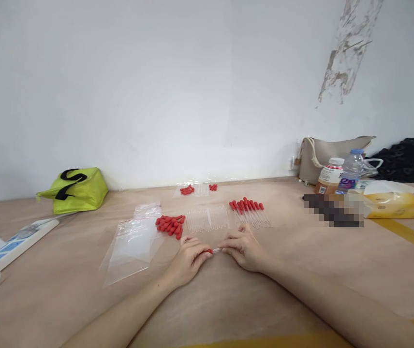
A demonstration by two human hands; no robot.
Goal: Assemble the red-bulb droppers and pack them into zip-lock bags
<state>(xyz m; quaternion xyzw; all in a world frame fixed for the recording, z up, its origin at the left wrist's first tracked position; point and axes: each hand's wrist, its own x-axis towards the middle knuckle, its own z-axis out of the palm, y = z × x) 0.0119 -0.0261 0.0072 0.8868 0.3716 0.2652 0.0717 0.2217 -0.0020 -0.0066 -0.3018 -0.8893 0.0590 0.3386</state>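
Note:
Between finger and thumb, my left hand (189,260) pinches a red rubber bulb (210,251). My right hand (245,249) is closed on a thin clear glass tube (217,250), whose left end meets the bulb; how deep it sits I cannot tell. Beyond my left hand lies a pile of loose red bulbs (170,224). A row of clear tubes (207,218) is spread just past both hands. Behind my right hand, several droppers with red bulbs on their tubes (246,205) lie side by side.
Clear plastic bags (130,249) lie left of the bulbs. More red bulbs (187,190) and tubes rest by the wall. At left are a lime-green bag (80,190) and a power strip (14,249); at right, bottles (330,176), a tissue pack (397,205) and a beige bag (310,162).

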